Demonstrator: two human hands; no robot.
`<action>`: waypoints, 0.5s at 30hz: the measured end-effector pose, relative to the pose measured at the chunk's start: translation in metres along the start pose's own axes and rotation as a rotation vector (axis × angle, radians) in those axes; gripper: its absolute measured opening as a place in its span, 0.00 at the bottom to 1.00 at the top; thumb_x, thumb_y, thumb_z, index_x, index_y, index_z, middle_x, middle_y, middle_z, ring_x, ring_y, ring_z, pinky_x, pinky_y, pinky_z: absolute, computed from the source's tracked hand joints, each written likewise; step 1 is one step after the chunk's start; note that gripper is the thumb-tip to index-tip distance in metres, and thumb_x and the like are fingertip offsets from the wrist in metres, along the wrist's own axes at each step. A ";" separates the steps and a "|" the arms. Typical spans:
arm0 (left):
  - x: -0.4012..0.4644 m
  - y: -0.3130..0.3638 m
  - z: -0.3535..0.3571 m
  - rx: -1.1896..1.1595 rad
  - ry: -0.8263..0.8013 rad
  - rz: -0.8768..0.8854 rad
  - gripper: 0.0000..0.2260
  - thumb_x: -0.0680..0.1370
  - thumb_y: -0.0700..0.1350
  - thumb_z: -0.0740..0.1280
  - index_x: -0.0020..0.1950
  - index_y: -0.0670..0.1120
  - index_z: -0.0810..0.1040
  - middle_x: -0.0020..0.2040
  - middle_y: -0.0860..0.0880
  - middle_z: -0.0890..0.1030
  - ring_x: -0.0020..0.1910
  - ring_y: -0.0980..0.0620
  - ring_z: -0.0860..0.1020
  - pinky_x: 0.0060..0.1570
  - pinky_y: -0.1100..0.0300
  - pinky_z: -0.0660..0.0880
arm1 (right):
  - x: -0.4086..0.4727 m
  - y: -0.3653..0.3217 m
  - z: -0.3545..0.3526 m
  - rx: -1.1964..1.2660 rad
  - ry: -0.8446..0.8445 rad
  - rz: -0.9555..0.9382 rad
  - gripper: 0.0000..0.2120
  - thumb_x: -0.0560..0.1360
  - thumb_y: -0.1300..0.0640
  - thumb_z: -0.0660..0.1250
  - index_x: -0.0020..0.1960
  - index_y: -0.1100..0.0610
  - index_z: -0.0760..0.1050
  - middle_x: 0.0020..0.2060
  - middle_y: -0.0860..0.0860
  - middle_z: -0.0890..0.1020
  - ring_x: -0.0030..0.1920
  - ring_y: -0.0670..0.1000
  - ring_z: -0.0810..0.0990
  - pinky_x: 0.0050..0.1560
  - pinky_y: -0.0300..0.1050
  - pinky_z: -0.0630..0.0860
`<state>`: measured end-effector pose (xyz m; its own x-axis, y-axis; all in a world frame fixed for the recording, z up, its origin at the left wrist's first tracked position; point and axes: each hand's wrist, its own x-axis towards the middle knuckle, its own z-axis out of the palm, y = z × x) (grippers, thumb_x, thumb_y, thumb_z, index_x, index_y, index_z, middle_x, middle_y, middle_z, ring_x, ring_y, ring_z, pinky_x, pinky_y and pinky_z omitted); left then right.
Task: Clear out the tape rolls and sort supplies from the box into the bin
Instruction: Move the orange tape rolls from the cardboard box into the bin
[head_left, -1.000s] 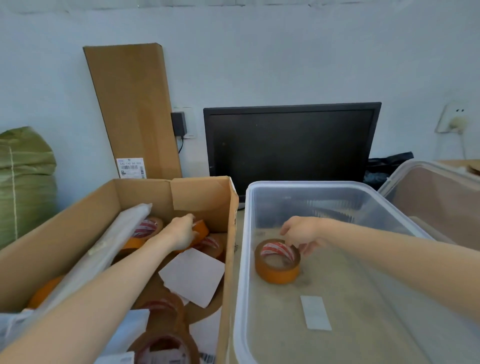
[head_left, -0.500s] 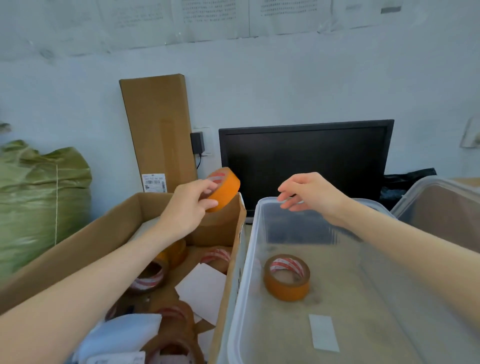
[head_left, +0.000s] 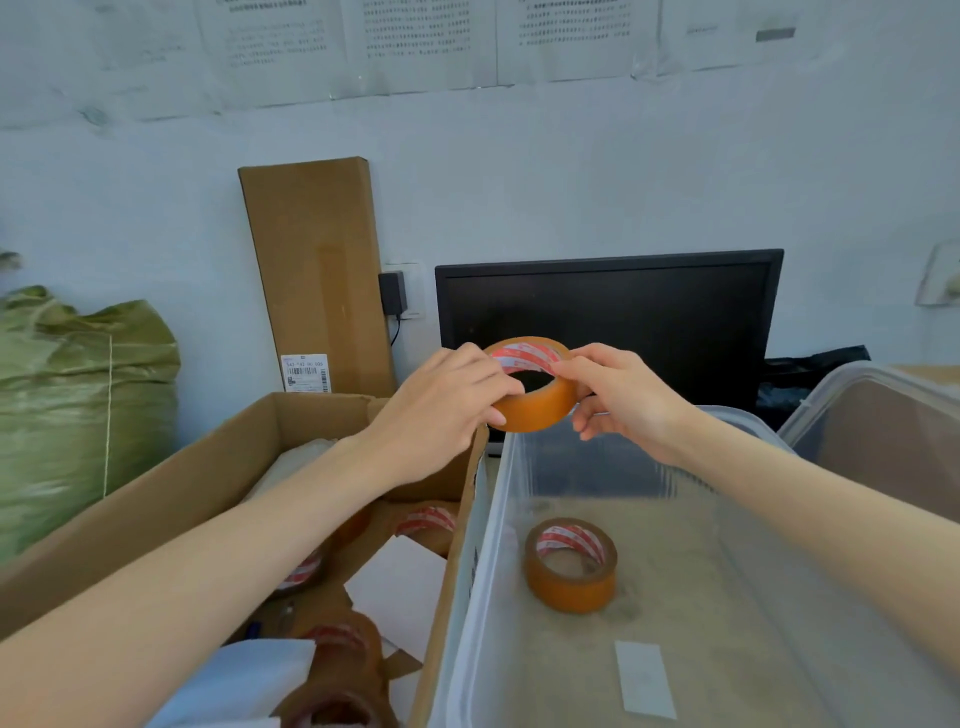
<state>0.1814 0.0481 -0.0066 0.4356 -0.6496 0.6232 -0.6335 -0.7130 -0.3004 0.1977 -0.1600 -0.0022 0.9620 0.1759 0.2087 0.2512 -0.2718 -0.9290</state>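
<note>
Held tape roll (head_left: 535, 387): orange-tan outer band, core face striped red and white. Second tape roll (head_left: 571, 564) in the bin (head_left: 498, 519): same orange-tan, same red-and-white core. Bin: clear plastic, floor showing sandy beige, with one pale white slip (head_left: 644, 678). Box (head_left: 202, 467): plain brown cardboard; rolls inside it (head_left: 426, 522) appear darker brown, though shadow may account for that. White paper sheet (head_left: 400, 587) in the box. Upright carton (head_left: 317, 270): brown, white barcode label. Sack (head_left: 78, 405): olive green weave. Monitor (head_left: 608, 322): black. Wall (head_left: 571, 166): pale blue-grey.

Orange tape roll (head_left: 535, 392) aloft above bin (head_left: 758, 597) rim
</note>
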 end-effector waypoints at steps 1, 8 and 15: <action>-0.001 -0.002 0.002 0.013 0.016 0.024 0.12 0.73 0.40 0.72 0.56 0.43 0.80 0.52 0.46 0.81 0.53 0.46 0.77 0.52 0.58 0.66 | 0.001 0.000 0.000 0.001 0.001 0.007 0.15 0.79 0.51 0.62 0.64 0.54 0.71 0.40 0.56 0.79 0.32 0.50 0.80 0.37 0.44 0.79; -0.013 -0.022 0.018 -0.251 0.060 -0.297 0.11 0.80 0.50 0.62 0.60 0.48 0.74 0.59 0.52 0.74 0.57 0.61 0.69 0.55 0.70 0.66 | 0.004 0.007 -0.014 -0.176 -0.058 0.212 0.13 0.80 0.54 0.59 0.60 0.57 0.74 0.38 0.58 0.81 0.32 0.53 0.82 0.36 0.45 0.81; -0.037 -0.035 0.046 -0.472 -0.015 -0.637 0.05 0.81 0.50 0.59 0.55 0.54 0.72 0.52 0.57 0.76 0.52 0.58 0.75 0.49 0.68 0.72 | 0.008 0.027 -0.013 -0.476 -0.225 0.385 0.12 0.79 0.59 0.61 0.62 0.56 0.71 0.49 0.57 0.81 0.43 0.54 0.84 0.41 0.48 0.83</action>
<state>0.2166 0.0846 -0.0525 0.8121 -0.1596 0.5612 -0.4620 -0.7634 0.4514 0.2140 -0.1780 -0.0218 0.9599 0.1619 -0.2288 -0.0375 -0.7349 -0.6771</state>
